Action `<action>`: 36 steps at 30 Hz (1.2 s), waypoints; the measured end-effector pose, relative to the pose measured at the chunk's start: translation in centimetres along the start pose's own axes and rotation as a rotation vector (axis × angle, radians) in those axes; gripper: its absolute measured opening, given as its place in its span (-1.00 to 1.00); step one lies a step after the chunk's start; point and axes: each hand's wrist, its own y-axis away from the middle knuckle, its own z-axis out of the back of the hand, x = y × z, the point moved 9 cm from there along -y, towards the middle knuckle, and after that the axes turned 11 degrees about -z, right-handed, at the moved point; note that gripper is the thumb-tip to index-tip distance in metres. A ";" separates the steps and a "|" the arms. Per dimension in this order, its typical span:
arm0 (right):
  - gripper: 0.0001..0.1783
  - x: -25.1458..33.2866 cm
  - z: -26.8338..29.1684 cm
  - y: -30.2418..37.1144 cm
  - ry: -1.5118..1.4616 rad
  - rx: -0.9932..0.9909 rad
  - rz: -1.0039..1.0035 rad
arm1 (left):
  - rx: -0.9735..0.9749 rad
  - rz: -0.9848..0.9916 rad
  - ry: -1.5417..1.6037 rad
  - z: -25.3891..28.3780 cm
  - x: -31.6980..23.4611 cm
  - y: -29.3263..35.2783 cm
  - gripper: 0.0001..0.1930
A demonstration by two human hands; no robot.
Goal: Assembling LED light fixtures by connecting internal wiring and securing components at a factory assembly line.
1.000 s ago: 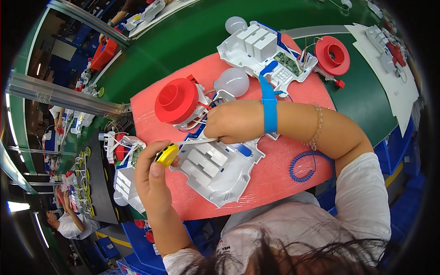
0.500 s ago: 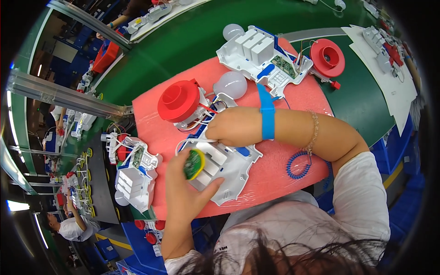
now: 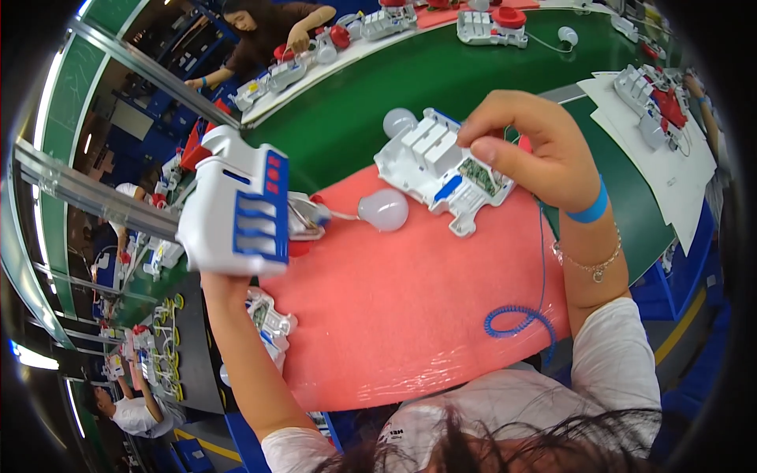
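Note:
My left hand [image 3: 225, 285] holds up a white and blue plastic housing [image 3: 229, 206] at the left, its slatted outer side showing; the fingers are hidden behind it. Beside it a white bulb [image 3: 384, 210] lies on the pink foam mat [image 3: 410, 307], its wire running to a partly hidden assembly [image 3: 306, 217]. My right hand [image 3: 536, 150] hovers over a second, open white housing [image 3: 430, 162], thumb and forefinger slightly apart with nothing seen between them. That housing contains white blocks and a green circuit board [image 3: 479, 178]. Another bulb [image 3: 400, 122] is at its far side.
A coiled blue cord [image 3: 516, 319] runs over the mat toward my right wristband [image 3: 591, 206]. Another white housing [image 3: 272, 323] lies at the mat's left edge. A metal post [image 3: 102, 189] crosses the left. Across the green surface a co-worker [image 3: 268, 35] handles similar assemblies; white sheets [image 3: 646, 142] lie right.
The housing at the mat's middle has been lifted left and turned over by my left hand. My right hand has moved from it to the far right housing. The near bulb has shifted slightly nearer.

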 end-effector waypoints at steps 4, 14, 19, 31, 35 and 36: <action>-0.83 -0.4 -0.9 -0.2 0.180 0.056 0.047 | -0.214 0.042 -0.163 3.0 2.8 -9.5 -0.65; -0.49 -8.5 -9.6 7.6 0.815 0.302 -0.085 | -0.525 -0.125 -0.501 -8.2 10.2 -23.5 0.09; -0.80 -9.1 -11.3 7.7 0.807 0.345 -0.005 | -0.407 -0.109 -0.178 -12.6 15.1 -24.7 -0.02; -0.84 -1.8 -14.1 12.1 0.538 0.533 0.329 | 1.273 -0.489 -1.027 -22.7 8.4 0.1 -0.36; -0.84 0.4 -14.4 13.5 0.262 0.901 0.343 | 1.020 -0.412 -1.215 -17.3 5.4 5.7 -0.42; -0.75 0.5 -12.2 10.9 0.317 0.781 0.287 | 0.938 -0.431 -1.279 -16.3 4.8 7.1 -0.43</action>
